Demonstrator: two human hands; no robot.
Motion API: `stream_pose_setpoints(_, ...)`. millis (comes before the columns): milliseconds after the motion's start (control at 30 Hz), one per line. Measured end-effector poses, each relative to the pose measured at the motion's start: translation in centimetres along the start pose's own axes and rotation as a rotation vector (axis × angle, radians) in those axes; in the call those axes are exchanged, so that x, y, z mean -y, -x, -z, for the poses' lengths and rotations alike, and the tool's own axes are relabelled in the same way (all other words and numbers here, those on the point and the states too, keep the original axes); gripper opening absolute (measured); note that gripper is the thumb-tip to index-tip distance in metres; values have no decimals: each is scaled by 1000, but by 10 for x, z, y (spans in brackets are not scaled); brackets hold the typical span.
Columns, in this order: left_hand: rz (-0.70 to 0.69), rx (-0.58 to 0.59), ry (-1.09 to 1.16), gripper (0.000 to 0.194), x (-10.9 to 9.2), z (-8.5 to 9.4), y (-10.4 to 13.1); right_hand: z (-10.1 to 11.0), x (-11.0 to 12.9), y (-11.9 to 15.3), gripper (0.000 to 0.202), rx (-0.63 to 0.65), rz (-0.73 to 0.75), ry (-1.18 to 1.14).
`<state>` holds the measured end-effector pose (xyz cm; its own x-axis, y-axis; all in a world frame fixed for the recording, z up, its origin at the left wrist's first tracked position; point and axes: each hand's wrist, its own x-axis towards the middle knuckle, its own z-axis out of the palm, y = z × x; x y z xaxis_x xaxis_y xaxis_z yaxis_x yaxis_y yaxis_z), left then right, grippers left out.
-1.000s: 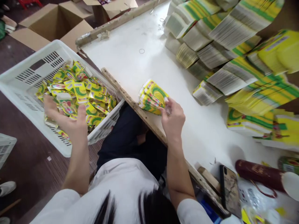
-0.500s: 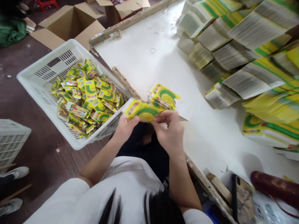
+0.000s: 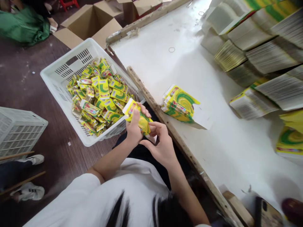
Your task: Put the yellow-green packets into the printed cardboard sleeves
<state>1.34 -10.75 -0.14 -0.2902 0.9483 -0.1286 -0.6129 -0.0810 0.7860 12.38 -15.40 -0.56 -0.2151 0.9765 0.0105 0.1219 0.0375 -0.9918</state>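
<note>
while the left hand [image 3: 134, 130] still grips the carton [image 3: 143, 124], the right hand [image 3: 163, 147] has widened.

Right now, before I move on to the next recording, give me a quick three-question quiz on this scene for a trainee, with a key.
1. Multiple choice: What does the left hand hold?
A) A phone
B) A yellow-and-green carton
C) A rubber band

2. True or false: The white basket beside the table is empty.

3. Fill in: A stack of cartons rests on the ____-coloured tabletop, near its wooden edge.

Key: 1. B. 2. False; the basket holds many small packed cartons. 3. White.
</note>
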Motion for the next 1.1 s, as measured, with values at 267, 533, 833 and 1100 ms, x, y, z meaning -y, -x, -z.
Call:
stream_pose_setpoints(267,-35,166,-150,49,2,23,3,5,0,-2,19,-211,8,-90)
stream_pose_setpoints(533,-375,143,-429,49,-32,34,1,41,15,3,23,-439,302,409)
stream_pose_setpoints(833,-405,750,-1252,61,-55,26,5,32,27,9,51,-417,522,626)
stream_pose_setpoints(1100,-565,856,-1130,64,-24,26,16,23,17,2,63,-9,-170,-316)
